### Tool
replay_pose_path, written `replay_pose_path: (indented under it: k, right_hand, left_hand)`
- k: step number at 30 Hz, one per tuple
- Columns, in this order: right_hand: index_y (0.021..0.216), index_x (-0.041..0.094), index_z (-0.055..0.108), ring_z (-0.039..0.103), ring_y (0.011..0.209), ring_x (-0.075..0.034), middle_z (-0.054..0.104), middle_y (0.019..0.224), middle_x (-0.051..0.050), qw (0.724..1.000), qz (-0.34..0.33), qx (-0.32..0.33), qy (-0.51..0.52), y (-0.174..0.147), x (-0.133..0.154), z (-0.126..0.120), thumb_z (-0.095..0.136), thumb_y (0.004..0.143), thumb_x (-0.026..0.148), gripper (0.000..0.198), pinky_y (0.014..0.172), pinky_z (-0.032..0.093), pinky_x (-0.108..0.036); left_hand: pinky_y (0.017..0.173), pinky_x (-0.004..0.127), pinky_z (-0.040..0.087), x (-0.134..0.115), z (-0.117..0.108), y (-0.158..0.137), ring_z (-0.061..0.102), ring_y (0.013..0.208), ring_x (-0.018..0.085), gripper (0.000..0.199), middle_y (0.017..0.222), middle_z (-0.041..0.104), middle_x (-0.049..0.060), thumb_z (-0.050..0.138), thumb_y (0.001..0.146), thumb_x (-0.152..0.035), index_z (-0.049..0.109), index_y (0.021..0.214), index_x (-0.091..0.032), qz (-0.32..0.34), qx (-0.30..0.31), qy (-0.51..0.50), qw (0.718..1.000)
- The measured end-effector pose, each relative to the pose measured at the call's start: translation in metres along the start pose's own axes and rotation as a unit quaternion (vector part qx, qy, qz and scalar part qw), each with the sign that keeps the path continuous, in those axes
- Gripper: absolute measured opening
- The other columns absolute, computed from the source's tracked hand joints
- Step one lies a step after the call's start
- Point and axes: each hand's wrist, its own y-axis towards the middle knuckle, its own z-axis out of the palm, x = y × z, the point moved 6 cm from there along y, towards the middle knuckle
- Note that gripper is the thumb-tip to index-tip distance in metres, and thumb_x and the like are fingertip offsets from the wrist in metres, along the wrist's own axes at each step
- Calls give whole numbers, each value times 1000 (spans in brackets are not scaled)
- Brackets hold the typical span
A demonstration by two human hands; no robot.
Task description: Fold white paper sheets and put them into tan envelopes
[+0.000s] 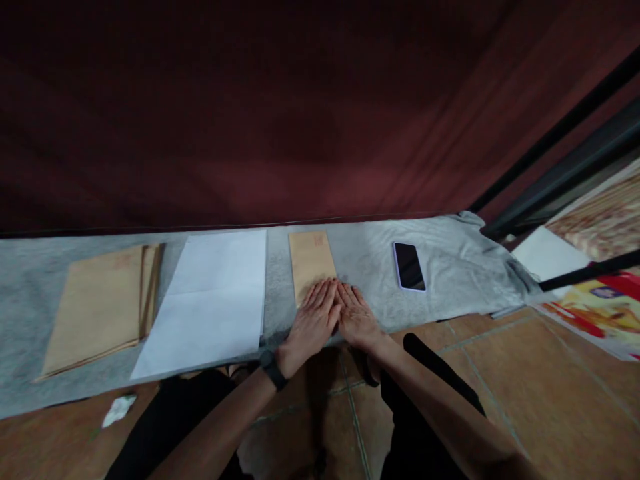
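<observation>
A small brown paper envelope (311,257) lies lengthwise on the grey cloth, faint red print at its far right corner. My left hand (314,313), with a dark watch on the wrist, rests flat over the envelope's near end, fingers stretched out. Beside it, my right hand (356,317) lies palm down, its fingers straight and touching the left hand near the envelope's lower right edge. Both hands cover the envelope's near end. To the left is a stack of white paper sheets (215,293), and beyond that several larger brown envelopes (100,300) overlap.
A phone with a lilac edge (409,267) lies on the grey cloth (450,260) to the right. A dark red panel (300,133) rises behind. Dark metal bars and a colourful printed package (600,307) stand at the far right. Crumpled white tissue (119,409) is on the tiled floor.
</observation>
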Motion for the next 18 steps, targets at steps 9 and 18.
replay_pose_path:
  k: [9, 18]
  right_hand:
    - [153, 9, 39, 37, 148, -26, 41, 158, -14, 999, 20, -36, 21, 5, 0, 3, 40, 103, 31, 55, 123, 24, -44]
    - [154, 12, 39, 40, 145, -25, 38, 160, -11, 996, 22, -78, 24, 5, 2, -5, 43, 102, 36, 57, 121, 28, -43]
  left_hand:
    - [126, 43, 21, 35, 30, 66, 25, 153, 22, 62, 162, 35, 13, 21, 104, -43, 34, 155, -11, -84, 69, 52, 993]
    - [124, 47, 18, 103, 24, 135, 24, 153, 25, 59, 163, 33, 13, 23, 102, -34, 33, 156, -12, -126, 28, 68, 989]
